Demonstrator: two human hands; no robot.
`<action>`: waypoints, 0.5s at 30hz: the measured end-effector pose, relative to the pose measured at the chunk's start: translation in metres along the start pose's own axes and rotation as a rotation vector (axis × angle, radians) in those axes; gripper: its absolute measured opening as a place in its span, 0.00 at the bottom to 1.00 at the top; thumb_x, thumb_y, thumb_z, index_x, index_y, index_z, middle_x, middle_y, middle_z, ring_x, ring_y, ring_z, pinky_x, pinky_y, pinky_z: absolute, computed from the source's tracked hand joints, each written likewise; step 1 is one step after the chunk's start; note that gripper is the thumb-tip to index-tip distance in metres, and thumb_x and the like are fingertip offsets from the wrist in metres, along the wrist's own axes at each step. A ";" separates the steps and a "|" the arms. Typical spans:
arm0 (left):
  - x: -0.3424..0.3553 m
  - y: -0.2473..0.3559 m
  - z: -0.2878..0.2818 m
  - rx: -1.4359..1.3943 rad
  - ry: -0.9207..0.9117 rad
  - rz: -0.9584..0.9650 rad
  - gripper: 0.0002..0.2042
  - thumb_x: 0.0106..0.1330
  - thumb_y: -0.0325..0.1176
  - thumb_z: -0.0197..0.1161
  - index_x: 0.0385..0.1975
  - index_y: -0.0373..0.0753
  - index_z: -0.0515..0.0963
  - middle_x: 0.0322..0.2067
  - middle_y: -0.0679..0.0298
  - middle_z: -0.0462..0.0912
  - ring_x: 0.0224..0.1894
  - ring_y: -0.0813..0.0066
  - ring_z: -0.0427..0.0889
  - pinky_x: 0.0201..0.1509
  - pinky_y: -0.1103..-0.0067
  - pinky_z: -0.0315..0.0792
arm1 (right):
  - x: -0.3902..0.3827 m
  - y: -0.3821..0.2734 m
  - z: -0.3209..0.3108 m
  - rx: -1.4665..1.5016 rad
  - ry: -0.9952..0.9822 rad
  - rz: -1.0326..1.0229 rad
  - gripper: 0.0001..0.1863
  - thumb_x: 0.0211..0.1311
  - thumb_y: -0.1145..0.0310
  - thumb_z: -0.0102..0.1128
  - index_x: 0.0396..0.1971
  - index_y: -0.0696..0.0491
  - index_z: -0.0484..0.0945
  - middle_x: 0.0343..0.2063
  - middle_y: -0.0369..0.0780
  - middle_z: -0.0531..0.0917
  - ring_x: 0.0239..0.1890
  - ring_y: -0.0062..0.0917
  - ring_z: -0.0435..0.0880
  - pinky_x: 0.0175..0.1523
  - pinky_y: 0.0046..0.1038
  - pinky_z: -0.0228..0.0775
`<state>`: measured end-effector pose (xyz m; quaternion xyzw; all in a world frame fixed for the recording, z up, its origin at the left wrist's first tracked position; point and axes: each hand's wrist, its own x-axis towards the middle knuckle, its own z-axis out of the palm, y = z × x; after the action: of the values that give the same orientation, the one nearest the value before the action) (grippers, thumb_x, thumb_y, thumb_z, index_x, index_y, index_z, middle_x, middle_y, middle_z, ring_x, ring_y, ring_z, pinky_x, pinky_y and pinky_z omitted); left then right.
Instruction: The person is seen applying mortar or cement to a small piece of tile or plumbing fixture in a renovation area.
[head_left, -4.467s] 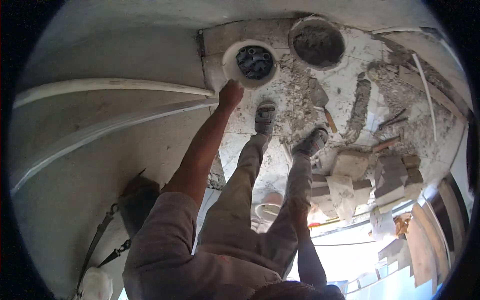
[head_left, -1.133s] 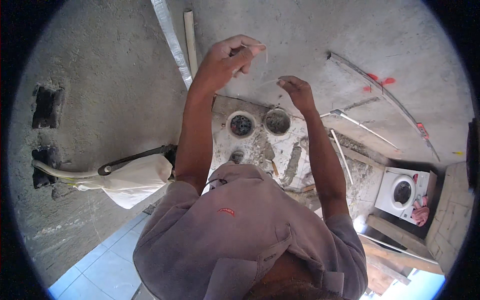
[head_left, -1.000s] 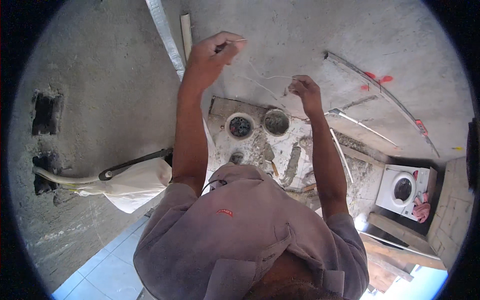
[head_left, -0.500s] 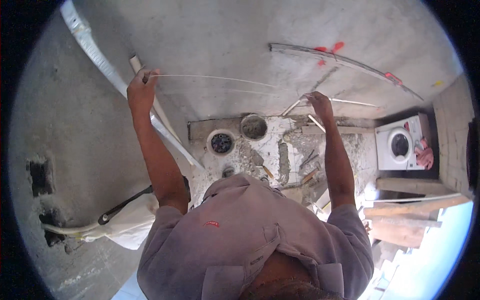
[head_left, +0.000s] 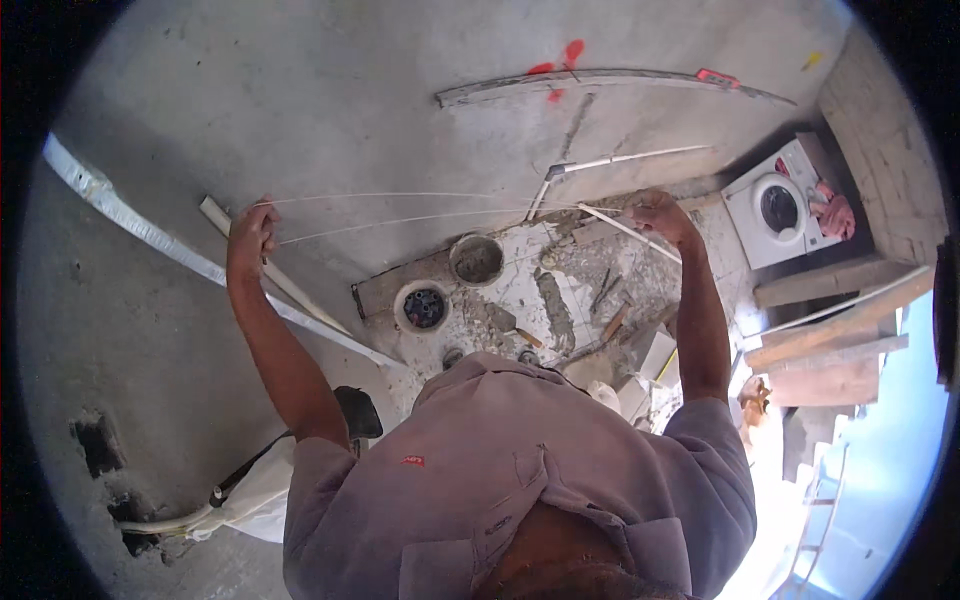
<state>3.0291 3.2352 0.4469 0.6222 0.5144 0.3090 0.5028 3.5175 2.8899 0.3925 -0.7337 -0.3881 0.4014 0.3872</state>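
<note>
In the head view, the left hand [head_left: 254, 238] is at about half past nine on the frame, its fingers curled around a thin white string [head_left: 380, 194]. The right hand [head_left: 657, 213], at two o'clock, has its fingertips pinched on the same string. The string spans the gap between them as two strands, its long axis running almost nine to three: toward three o'clock from the left hand, toward nine from the right. Neither hand is nearer, since the lower strand reaches both; where the upper strand ends, near the wall pipe [head_left: 545, 190], I cannot tell. Below it, toward six o'clock, sit the bucket of grey mortar [head_left: 478, 284] and the bucket of pipe fittings [head_left: 402, 318], the latter at four o'clock from the left hand. A loose white pipe [head_left: 625, 233] slants just beside the right hand.
</note>
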 end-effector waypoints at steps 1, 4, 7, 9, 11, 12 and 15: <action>-0.006 0.006 0.003 -0.185 -0.027 0.011 0.10 0.59 0.39 0.55 0.26 0.39 0.71 0.14 0.75 0.63 0.13 0.89 0.56 0.14 0.88 0.51 | -0.003 0.007 -0.004 -0.002 0.019 0.020 0.08 0.49 0.65 0.61 0.26 0.53 0.78 0.18 0.30 0.73 0.21 0.12 0.69 0.25 0.17 0.61; -0.006 0.001 0.005 -0.565 -0.128 0.024 0.08 0.59 0.37 0.54 0.27 0.38 0.71 0.14 0.72 0.65 0.10 0.87 0.55 0.13 0.88 0.52 | -0.019 0.007 0.003 -0.049 0.099 0.029 0.07 0.50 0.68 0.59 0.28 0.54 0.77 0.20 0.30 0.74 0.23 0.14 0.70 0.30 0.17 0.63; -0.011 0.006 0.010 -1.046 -0.693 0.268 0.10 0.60 0.34 0.52 0.35 0.34 0.73 0.19 0.65 0.74 0.08 0.86 0.54 0.11 0.88 0.52 | -0.020 0.027 0.004 -0.166 0.121 -0.100 0.10 0.50 0.68 0.59 0.33 0.55 0.77 0.23 0.31 0.75 0.27 0.15 0.71 0.33 0.19 0.63; -0.029 0.026 0.031 -1.102 -0.668 0.316 0.19 0.61 0.33 0.50 0.51 0.31 0.65 0.31 0.56 0.79 0.07 0.87 0.55 0.09 0.89 0.50 | -0.023 0.041 0.005 -0.200 0.115 -0.133 0.13 0.51 0.68 0.60 0.38 0.54 0.76 0.26 0.32 0.75 0.29 0.16 0.70 0.35 0.21 0.63; -0.053 0.069 0.061 -1.025 -0.832 0.456 0.29 0.63 0.33 0.48 0.60 0.29 0.46 0.40 0.50 0.78 0.07 0.89 0.58 0.07 0.91 0.50 | -0.020 0.073 0.011 -0.170 0.144 -0.160 0.14 0.51 0.68 0.60 0.38 0.54 0.76 0.25 0.31 0.75 0.29 0.16 0.70 0.35 0.21 0.63; -0.060 0.089 0.073 -0.979 -0.963 0.554 0.31 0.63 0.34 0.48 0.61 0.29 0.40 0.41 0.51 0.77 0.07 0.90 0.58 0.07 0.92 0.51 | -0.019 0.093 0.012 -0.137 0.180 -0.182 0.14 0.50 0.67 0.61 0.39 0.54 0.76 0.25 0.31 0.75 0.28 0.16 0.69 0.35 0.21 0.63; -0.055 0.124 0.077 -0.904 -1.178 0.730 0.35 0.63 0.34 0.48 0.61 0.30 0.32 0.43 0.51 0.76 0.07 0.91 0.59 0.06 0.94 0.52 | -0.024 0.098 0.027 -0.116 0.155 -0.101 0.15 0.51 0.67 0.61 0.39 0.55 0.76 0.26 0.32 0.76 0.30 0.17 0.70 0.38 0.22 0.64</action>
<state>3.1241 3.1632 0.5480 0.5477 -0.2418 0.2533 0.7598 3.5098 2.8370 0.3029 -0.7630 -0.4163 0.3004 0.3928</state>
